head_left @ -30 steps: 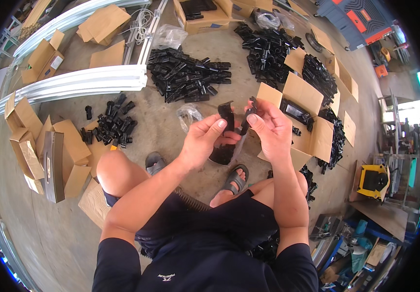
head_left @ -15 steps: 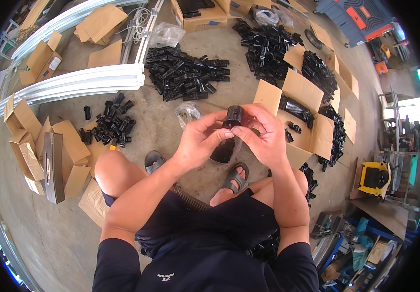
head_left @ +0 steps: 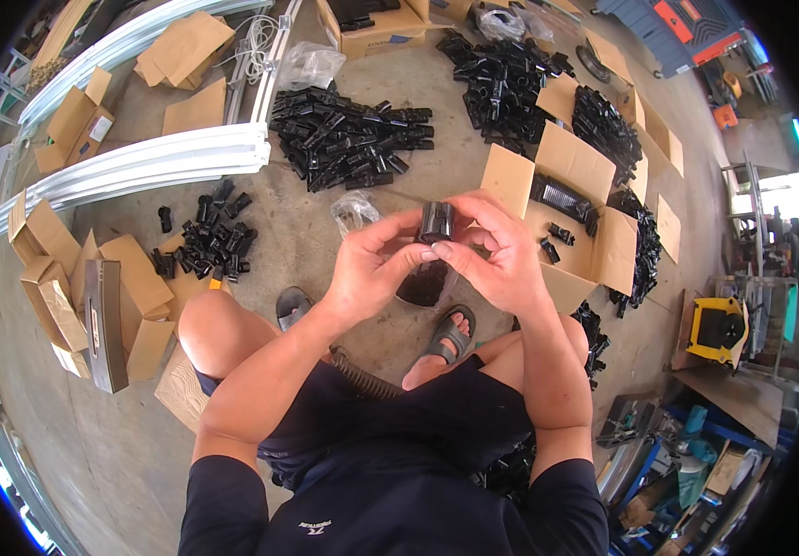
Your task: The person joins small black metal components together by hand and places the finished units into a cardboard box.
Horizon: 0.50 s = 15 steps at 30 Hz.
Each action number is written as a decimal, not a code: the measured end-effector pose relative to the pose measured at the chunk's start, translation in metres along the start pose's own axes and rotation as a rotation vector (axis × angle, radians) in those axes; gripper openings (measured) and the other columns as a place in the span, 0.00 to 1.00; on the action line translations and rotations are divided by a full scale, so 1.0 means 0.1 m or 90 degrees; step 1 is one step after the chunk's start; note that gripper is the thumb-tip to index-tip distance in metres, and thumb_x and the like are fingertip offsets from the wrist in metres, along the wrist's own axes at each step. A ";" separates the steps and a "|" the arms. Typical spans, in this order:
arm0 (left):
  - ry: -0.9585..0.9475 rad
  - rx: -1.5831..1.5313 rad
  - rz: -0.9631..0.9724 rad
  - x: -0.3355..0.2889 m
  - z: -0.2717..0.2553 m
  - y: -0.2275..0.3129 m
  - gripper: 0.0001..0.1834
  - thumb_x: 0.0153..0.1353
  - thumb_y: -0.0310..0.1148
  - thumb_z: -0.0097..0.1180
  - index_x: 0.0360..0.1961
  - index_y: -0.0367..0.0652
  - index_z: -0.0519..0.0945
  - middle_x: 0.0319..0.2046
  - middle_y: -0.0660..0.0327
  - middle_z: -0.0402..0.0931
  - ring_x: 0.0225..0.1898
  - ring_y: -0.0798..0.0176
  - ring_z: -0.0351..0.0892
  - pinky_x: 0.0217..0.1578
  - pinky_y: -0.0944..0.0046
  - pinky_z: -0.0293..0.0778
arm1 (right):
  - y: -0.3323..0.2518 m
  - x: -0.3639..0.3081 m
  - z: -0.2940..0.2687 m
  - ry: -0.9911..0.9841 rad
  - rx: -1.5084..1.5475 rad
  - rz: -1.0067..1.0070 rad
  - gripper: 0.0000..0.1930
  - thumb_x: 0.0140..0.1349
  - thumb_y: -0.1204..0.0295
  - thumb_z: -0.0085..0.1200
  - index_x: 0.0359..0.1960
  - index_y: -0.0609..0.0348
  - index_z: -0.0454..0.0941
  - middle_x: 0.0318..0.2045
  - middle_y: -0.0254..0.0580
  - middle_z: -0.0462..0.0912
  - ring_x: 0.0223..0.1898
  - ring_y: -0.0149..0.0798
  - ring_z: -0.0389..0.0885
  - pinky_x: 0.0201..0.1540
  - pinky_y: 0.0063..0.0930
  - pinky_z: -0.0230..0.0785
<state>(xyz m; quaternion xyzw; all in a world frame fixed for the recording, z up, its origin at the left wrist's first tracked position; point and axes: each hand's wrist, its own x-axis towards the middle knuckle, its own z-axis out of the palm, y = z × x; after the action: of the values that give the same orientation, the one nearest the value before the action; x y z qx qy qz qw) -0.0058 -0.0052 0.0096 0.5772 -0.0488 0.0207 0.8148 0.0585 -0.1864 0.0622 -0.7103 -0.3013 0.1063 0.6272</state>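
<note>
Between my two hands, in front of my knees, I hold a short shiny black cylindrical part (head_left: pixel 437 221). My left hand (head_left: pixel 373 264) is closed on its left side, with the thumb at its lower edge. On the other side my right hand (head_left: pixel 497 250) grips it too, and the two thumb tips nearly meet below it. The undersides of the fingers are hidden. Under my hands, a clear plastic bag (head_left: pixel 423 284) with small dark pieces stands on the floor between my feet.
Black parts lie in a small pile (head_left: pixel 219 236) at left and a larger pile (head_left: pixel 348 134) ahead. An open cardboard box (head_left: pixel 614 255) with black parts stands at right. White metal rails (head_left: pixel 154 165) lie at far left. A yellow-framed device (head_left: pixel 716 334) stands far right.
The black part and both hands have shifted very slightly left in the picture, along with the floor scene. Both hands keep hold of the part.
</note>
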 end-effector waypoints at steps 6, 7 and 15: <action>-0.014 0.069 -0.018 -0.01 -0.01 0.02 0.22 0.68 0.24 0.63 0.63 0.33 0.76 0.47 0.59 0.85 0.47 0.69 0.84 0.50 0.67 0.81 | 0.02 -0.03 -0.02 0.002 0.012 0.008 0.18 0.64 0.78 0.66 0.55 0.68 0.80 0.43 0.39 0.78 0.38 0.28 0.82 0.36 0.21 0.79; -0.009 0.072 -0.015 -0.02 0.00 0.02 0.22 0.68 0.24 0.63 0.62 0.33 0.77 0.46 0.59 0.85 0.46 0.69 0.84 0.49 0.67 0.81 | 0.02 -0.03 -0.02 0.003 0.014 0.008 0.18 0.64 0.77 0.66 0.55 0.67 0.80 0.43 0.39 0.78 0.37 0.27 0.82 0.36 0.20 0.79; -0.007 0.224 0.030 0.00 0.08 0.12 0.19 0.66 0.22 0.65 0.57 0.32 0.81 0.38 0.58 0.88 0.40 0.68 0.87 0.44 0.66 0.84 | 0.07 -0.07 -0.01 0.019 0.043 0.041 0.16 0.65 0.76 0.66 0.54 0.66 0.82 0.42 0.37 0.78 0.37 0.24 0.81 0.36 0.19 0.78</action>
<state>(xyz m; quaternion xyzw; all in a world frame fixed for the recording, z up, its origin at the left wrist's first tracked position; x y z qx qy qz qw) -0.0069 -0.0081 0.0238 0.7096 -0.0621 0.0451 0.7004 0.0551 -0.1915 0.0544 -0.6995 -0.2648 0.1258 0.6517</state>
